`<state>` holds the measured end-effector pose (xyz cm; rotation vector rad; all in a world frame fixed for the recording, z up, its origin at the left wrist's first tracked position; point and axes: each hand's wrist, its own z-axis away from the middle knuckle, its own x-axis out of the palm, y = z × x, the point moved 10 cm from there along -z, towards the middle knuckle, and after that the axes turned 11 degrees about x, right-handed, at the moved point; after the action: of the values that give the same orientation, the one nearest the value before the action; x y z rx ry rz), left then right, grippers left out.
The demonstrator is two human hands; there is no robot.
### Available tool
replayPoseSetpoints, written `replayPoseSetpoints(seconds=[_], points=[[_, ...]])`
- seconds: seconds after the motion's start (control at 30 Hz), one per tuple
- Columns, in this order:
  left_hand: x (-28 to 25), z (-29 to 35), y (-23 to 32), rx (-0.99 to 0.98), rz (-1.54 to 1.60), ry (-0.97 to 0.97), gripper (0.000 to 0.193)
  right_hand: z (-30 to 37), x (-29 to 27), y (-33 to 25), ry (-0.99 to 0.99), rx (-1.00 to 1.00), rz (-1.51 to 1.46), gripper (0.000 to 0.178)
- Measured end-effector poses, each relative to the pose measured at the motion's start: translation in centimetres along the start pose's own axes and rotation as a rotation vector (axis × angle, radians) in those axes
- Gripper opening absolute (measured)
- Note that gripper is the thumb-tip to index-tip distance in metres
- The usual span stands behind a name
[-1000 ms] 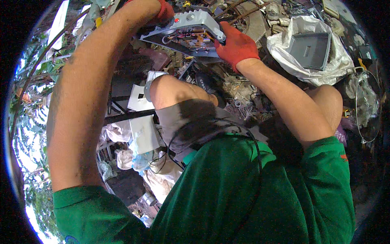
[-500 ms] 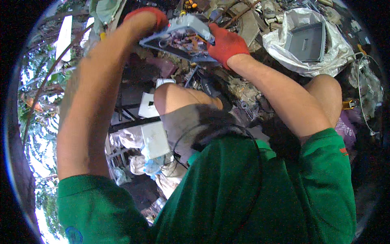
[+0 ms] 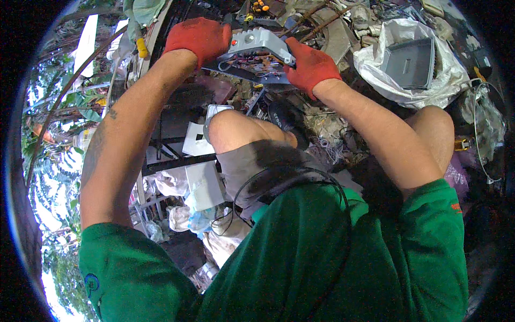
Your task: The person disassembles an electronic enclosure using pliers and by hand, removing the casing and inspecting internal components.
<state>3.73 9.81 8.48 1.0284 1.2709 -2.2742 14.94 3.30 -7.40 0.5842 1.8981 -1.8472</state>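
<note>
A grey casing with a ribbed, raised top edge and a red spot is held up in front of me. Inside it, wires and small orange and brown parts show. My right hand, in a red glove, is closed on the casing's right end. My left hand, also red-gloved, is curled into a fist at the casing's left end. A dark piece sticks out by its fingers, but I cannot make out what it grips.
A white woven sack at the right holds a grey rectangular tray-like cover. Scrap and wires litter the ground around my foot. Nearer left are a white panel and bags. A yellow-handled tool is at the far left.
My left hand, blurred before, has come down and closer to the casing's left end. The casing has shifted slightly right and turned more level, my right hand still on it.
</note>
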Motion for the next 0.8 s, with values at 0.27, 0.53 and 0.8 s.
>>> replayPoseSetpoints(seconds=[0.27, 0.53, 0.8], points=[[-1.0, 1.7, 3.2, 0.567, -0.232, 0.227, 0.047, 0.0, -0.2, 0.5, 0.147, -0.096, -0.049, 0.043], [7.0, -2.5, -4.8, -0.16, 0.378, -0.269, 0.064, -1.1, -0.5, -0.6, -0.01, 0.041, -0.016, 0.049], [-1.0, -1.9, -1.5, -0.213, 0.153, 0.017, 0.057, -2.9, -1.2, 1.0, 0.086, 0.028, 0.031, 0.057]])
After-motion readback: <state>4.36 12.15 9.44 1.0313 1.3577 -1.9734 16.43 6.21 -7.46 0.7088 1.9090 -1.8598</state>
